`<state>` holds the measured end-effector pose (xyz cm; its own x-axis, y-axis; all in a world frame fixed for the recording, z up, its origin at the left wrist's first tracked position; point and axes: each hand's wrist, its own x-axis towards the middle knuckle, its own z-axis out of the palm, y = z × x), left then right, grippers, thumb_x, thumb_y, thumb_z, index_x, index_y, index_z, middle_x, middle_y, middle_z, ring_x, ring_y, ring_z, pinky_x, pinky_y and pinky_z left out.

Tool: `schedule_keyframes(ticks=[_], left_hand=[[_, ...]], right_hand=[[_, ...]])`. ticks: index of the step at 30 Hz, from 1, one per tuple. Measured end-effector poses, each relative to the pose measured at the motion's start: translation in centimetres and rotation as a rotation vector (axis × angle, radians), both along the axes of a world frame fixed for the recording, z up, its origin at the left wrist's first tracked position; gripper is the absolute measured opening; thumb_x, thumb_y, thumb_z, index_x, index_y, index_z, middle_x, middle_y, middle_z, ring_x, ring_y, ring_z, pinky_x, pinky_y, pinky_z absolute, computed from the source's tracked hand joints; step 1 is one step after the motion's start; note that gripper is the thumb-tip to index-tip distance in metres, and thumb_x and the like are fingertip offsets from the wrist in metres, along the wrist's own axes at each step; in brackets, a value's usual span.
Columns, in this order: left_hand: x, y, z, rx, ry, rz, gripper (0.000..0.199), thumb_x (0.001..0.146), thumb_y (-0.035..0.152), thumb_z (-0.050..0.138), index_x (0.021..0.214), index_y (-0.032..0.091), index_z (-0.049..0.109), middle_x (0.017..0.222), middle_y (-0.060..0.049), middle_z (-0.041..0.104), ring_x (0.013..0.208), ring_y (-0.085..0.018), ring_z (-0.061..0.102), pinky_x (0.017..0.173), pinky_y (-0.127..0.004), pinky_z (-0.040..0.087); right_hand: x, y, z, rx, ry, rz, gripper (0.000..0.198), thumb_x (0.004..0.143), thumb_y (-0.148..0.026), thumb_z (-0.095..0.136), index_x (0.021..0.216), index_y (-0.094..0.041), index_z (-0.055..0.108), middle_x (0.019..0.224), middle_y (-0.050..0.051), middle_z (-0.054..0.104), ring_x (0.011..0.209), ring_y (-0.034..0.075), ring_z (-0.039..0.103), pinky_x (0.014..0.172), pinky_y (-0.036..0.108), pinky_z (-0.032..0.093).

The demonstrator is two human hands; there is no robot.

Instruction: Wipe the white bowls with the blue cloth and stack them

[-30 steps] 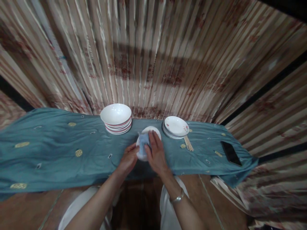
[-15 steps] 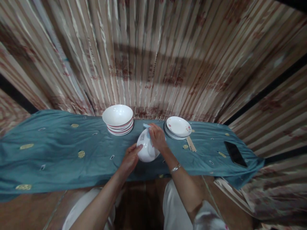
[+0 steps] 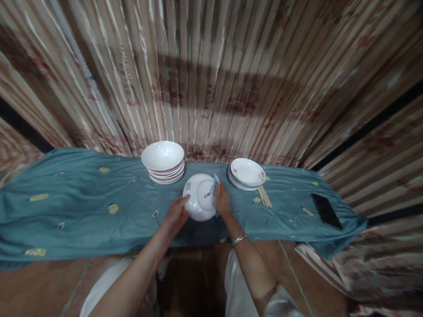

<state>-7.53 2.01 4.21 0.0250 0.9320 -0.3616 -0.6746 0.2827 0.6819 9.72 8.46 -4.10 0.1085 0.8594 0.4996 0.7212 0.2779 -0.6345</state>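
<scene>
A white bowl [image 3: 197, 203] is held up over the near part of the table, its underside with a foot ring and small printed marks facing me. My left hand [image 3: 179, 211] grips its left rim, thumb on the outside. At the right rim, my right hand [image 3: 222, 199] is closed on a light blue cloth [image 3: 216, 181], which it presses against the bowl. Behind and to the left stands a stack of white bowls [image 3: 163, 157] with red bands. A stack of white plates [image 3: 247, 172] with floral decoration lies to the right.
Several chopsticks [image 3: 265, 197] lie beside the plates. A black phone [image 3: 326, 211] rests near the right end of the table, which a teal patterned cloth [image 3: 86, 220] covers. A pleated curtain [image 3: 205, 79] hangs right behind the table.
My right hand and the cloth have moved from across the bowl's underside to its right rim. The bowl has turned a little, so more of its base shows.
</scene>
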Motion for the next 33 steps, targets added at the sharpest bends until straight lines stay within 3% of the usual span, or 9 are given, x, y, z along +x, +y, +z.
schedule_keyframes(ticks=[8,13,18,25,33], left_hand=[[-0.5,0.2,-1.1,-0.06,-0.013,0.009,0.026,0.079,0.015,0.068,0.103,0.007,0.071,0.089,-0.014,0.078,0.094,-0.027,0.073,0.085,-0.033,0.058],[-0.3,-0.4,-0.9,-0.082,-0.012,-0.026,0.016,0.082,0.017,0.066,0.094,0.009,0.072,0.086,-0.014,0.078,0.09,-0.027,0.074,0.082,-0.034,0.059],[0.9,-0.6,-1.4,-0.101,-0.049,-0.09,0.019,0.079,0.017,0.068,0.096,0.009,0.072,0.091,-0.014,0.078,0.097,-0.03,0.072,0.086,-0.038,0.058],[2.4,0.1,-2.0,-0.16,-0.08,-0.116,0.013,0.083,0.016,0.062,0.09,0.009,0.071,0.088,-0.013,0.077,0.099,-0.03,0.071,0.087,-0.039,0.057],[2.8,0.4,-1.5,-0.18,-0.061,-0.101,0.029,0.094,0.017,0.043,0.084,0.012,0.07,0.079,-0.01,0.075,0.099,-0.025,0.07,0.091,-0.032,0.052]], right_hand=[[-1.6,-3.5,-1.0,-0.028,0.052,-0.023,0.056,0.102,-0.039,0.024,0.145,-0.008,0.041,0.143,0.022,0.052,0.137,0.027,0.046,0.113,0.05,0.038],[-2.0,-5.5,-0.9,-0.044,0.029,-0.083,0.057,0.102,-0.039,0.023,0.147,-0.006,0.038,0.145,0.025,0.048,0.139,0.029,0.042,0.113,0.055,0.038],[-0.9,-7.7,0.0,-0.029,-0.069,-0.106,0.057,0.103,-0.041,0.025,0.147,-0.008,0.039,0.153,0.024,0.038,0.146,0.031,0.033,0.112,0.056,0.037],[-1.3,-10.6,1.7,-0.019,-0.312,0.047,0.053,0.102,-0.033,0.034,0.151,-0.01,0.037,0.154,0.02,0.041,0.148,0.027,0.031,0.116,0.053,0.033],[-1.6,-10.1,3.6,-0.069,-0.385,0.209,0.059,0.1,-0.03,0.039,0.155,-0.013,0.027,0.157,0.018,0.036,0.148,0.027,0.029,0.117,0.052,0.031]])
